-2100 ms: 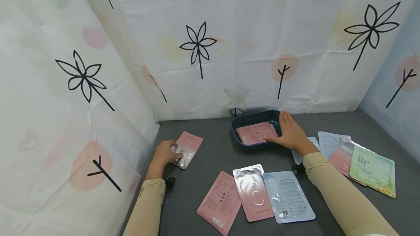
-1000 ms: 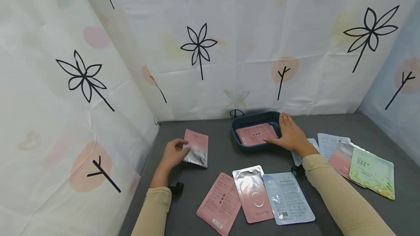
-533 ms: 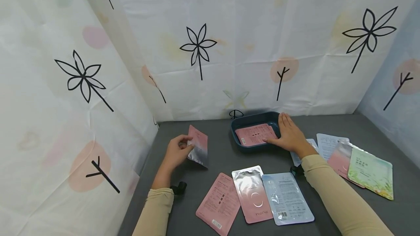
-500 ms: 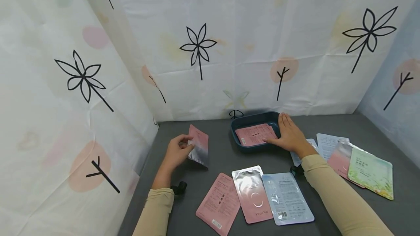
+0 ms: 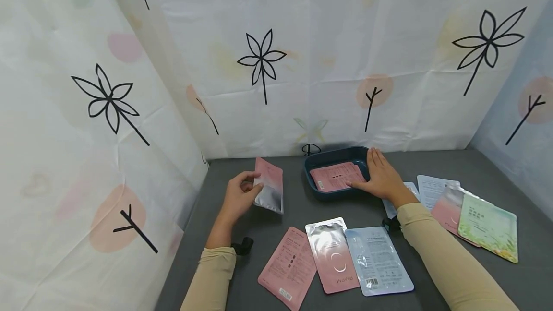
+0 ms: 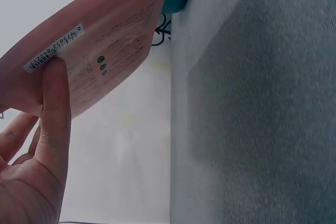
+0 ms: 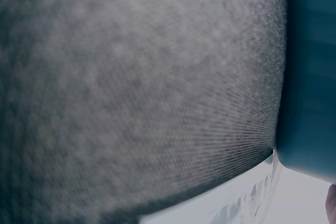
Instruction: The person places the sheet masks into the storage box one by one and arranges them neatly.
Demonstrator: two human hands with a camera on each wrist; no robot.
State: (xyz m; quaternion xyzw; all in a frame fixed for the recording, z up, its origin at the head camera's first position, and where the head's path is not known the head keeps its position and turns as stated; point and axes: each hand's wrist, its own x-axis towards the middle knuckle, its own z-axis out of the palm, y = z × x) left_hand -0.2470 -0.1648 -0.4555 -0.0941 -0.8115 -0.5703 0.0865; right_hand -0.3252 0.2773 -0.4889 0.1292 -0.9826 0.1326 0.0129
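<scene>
My left hand (image 5: 239, 197) pinches a pink-and-silver sheet mask packet (image 5: 271, 187) by its left edge, thumb on one face. The packet is tilted up over the table, left of the dark blue basin (image 5: 334, 196). In the left wrist view the pink printed back of the packet (image 6: 118, 43) shows a barcode, with the thumb lying over it. My right hand (image 5: 382, 176) rests on the basin's right end, fingers straight along the rim and thumb over the front rim. Inside the basin lie pink packets (image 5: 337, 176), overlapping.
Nearer the body lie a pink packet (image 5: 288, 268), a silver-and-pink packet (image 5: 332, 256) and a light blue packet (image 5: 379, 260). At the right, a green packet (image 5: 488, 227) overlaps a pink-silver one (image 5: 447, 212), with white-blue packets (image 5: 432, 188) behind. A patterned curtain (image 5: 311, 61) backs the grey table (image 5: 242, 272).
My left hand has lifted the packet from the table at the left, tilted it up and carried it rightward towards the basin. My right hand has stayed on the basin.
</scene>
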